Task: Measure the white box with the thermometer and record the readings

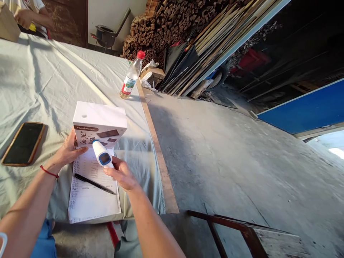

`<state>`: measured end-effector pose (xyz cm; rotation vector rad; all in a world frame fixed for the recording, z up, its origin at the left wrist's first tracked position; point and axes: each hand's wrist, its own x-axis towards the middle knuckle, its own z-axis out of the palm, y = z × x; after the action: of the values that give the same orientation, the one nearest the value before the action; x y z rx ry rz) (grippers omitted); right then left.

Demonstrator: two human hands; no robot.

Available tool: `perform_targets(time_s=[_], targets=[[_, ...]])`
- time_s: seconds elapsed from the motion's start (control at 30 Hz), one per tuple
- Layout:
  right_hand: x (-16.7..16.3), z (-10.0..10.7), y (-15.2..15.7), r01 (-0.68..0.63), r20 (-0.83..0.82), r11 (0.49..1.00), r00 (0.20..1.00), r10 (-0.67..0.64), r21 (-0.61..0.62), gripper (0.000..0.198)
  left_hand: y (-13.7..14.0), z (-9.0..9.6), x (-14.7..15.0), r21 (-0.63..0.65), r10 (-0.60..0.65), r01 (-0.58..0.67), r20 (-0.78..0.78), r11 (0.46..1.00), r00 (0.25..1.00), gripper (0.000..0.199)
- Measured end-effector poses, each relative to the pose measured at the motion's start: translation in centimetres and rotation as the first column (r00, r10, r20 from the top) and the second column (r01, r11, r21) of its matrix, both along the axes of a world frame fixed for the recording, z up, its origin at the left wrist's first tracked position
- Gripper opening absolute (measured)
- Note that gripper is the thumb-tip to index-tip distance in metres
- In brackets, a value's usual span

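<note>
A white and brown "NutriMotion" box (pixel 99 116) stands upright near the table's front edge. My left hand (pixel 71 148) grips its lower left corner, thumb across the front and the other fingers partly hidden behind. In my right hand (pixel 122 173) is a white and blue infrared thermometer (pixel 101 153), its small dark screen facing me and its nose pointed at the box front. Most of its handle is hidden by my fingers. Beneath lies a printed sheet of paper (pixel 94 204), with a black pen (pixel 94 184) resting diagonally across it.
A phone in a brown case (pixel 23 144) lies on the cloth-covered table (pixel 61 89), left of the box. Near the right edge stands a red-capped bottle (pixel 131 76). Another person's hand (pixel 23 18) shows at top left beside a cardboard box (pixel 8 21). A dark chair frame (pixel 228 224) is at lower right.
</note>
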<state>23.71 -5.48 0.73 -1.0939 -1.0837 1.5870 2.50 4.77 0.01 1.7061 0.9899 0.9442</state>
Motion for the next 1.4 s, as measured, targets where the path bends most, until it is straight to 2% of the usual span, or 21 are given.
perform_targets(time_s=[0.13, 0.27, 0.37, 0.47, 0.67, 0.83, 0.93, 1.03, 1.2, 1.4], targets=[[0.4, 0.1, -0.4, 0.037, 0.055, 0.999, 0.998, -0.037, -0.001, 0.022, 0.2, -0.1, 0.4, 0.050, 0.065, -0.066, 0.018, 0.997, 0.998, 0.073], [0.9, 0.4, -0.6, 0.105, 0.056, 0.993, 0.992, -0.109, 0.059, 0.028, -0.5, 0.6, 0.8, -0.030, 0.132, -0.130, 0.069, 0.991, 0.989, 0.069], [1.1, 0.6, -0.5, 0.182, -0.014, 0.973, 0.983, -0.182, 0.143, 0.040, -1.2, 1.4, 0.9, -0.093, 0.194, -0.186, 0.087, 0.978, 0.977, 0.067], [0.8, 0.9, 0.0, 0.200, -0.125, 0.963, 0.976, -0.179, 0.181, 0.048, -1.5, 1.9, 0.9, -0.084, 0.244, -0.241, 0.033, 0.967, 0.969, 0.063], [-1.1, 1.6, 1.6, 0.232, -0.225, 0.949, 0.957, -0.183, 0.214, 0.048, -1.2, 1.8, 0.7, -0.050, 0.167, -0.166, 0.015, 0.985, 0.986, 0.061], [-2.2, 1.5, 2.8, 0.298, -0.220, 0.929, 0.943, -0.251, 0.217, 0.047, -0.9, 0.8, 0.0, 0.083, 0.198, -0.190, -0.099, 0.978, 0.975, 0.053], [-2.6, 1.2, 3.1, 0.312, -0.235, 0.927, 0.936, -0.262, 0.208, 0.047, -0.8, 0.6, -0.2, 0.121, 0.209, -0.193, -0.140, 0.974, 0.968, 0.052], [-2.9, 0.9, 3.1, 0.330, -0.227, 0.924, 0.931, -0.285, 0.194, 0.048, -1.0, 0.8, 0.0, 0.095, 0.194, -0.185, -0.100, 0.978, 0.976, 0.052], [-3.0, 0.8, 3.0, 0.343, -0.222, 0.914, 0.929, -0.295, 0.217, 0.048, -1.2, 1.2, 0.6, -0.002, 0.097, -0.097, 0.056, 0.995, 0.994, 0.054], [-3.0, 1.2, 2.9, 0.326, -0.240, 0.928, 0.930, -0.280, 0.182, 0.045, -1.5, 1.9, 1.0, -0.023, 0.108, -0.107, 0.049, 0.994, 0.993, 0.054]])
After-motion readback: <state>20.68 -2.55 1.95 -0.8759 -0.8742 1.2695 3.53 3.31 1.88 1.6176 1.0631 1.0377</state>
